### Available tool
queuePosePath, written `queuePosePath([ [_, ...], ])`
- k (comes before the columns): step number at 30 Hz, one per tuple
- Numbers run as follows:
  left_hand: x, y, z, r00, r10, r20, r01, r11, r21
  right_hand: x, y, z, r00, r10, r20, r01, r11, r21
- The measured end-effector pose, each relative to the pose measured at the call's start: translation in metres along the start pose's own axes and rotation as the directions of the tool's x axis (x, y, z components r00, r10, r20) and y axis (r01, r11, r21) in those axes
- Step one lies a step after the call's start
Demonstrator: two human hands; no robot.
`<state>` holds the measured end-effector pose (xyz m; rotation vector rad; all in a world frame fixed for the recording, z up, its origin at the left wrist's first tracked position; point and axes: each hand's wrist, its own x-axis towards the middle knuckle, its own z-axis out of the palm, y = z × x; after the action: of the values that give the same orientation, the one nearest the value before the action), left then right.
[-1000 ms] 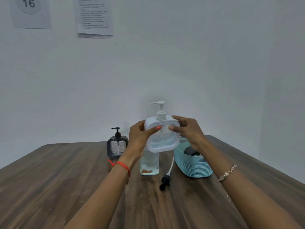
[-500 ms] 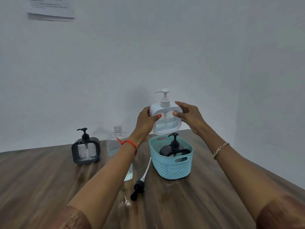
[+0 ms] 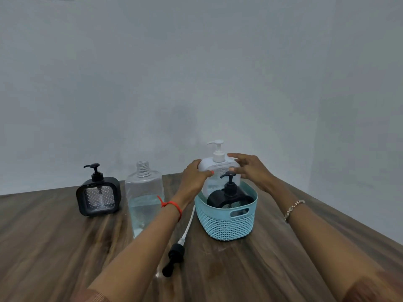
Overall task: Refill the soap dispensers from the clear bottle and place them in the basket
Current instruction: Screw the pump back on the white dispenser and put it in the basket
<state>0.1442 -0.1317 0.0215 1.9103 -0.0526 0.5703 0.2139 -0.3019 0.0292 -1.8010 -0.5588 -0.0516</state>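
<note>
Two hands: left hand (image 3: pixel 195 178) grips white dispenser's (image 3: pixel 214 166) left shoulder; right hand (image 3: pixel 251 172) curls fingers over its top right, thumb on front
White dispenser: upright, base inside basket (image 3: pixel 226 224), behind black dispenser (image 3: pixel 229 196)
Basket: by desk's (image 3: pixel 54 247) far edge
In the way: left forearm (image 3: pixel 139 247) crosses clear bottle (image 3: pixel 142 192), uncapped, part full
Around: square-framed dispenser (image 3: pixel 98 194) far left; loose pump (image 3: pixel 177 249) lying before bottle
Desk: dark wood
Wall (image 3: pixel 196 73): plain, pale

— What does the basket (image 3: pixel 226 224) wall hide?
— The lower parts of the white dispenser (image 3: pixel 209 164) and of the black dispenser (image 3: pixel 230 196) standing in front of it.
— And the clear bottle (image 3: pixel 142 192)?
— The left forearm (image 3: pixel 139 247) crosses its lower right corner.
</note>
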Motion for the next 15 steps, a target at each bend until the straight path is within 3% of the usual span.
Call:
queuePosePath([
  [7,-0.01,-0.013,-0.001,0.992,0.015,0.121,-0.04,0.977,0.208,-0.008,0.006,0.0,0.989,0.061,0.134,-0.018,0.955,-0.297],
  [15,-0.005,-0.016,-0.007,0.958,-0.033,0.284,-0.08,0.924,0.375,-0.014,0.006,0.002,0.986,0.125,0.111,-0.08,0.937,-0.34],
])
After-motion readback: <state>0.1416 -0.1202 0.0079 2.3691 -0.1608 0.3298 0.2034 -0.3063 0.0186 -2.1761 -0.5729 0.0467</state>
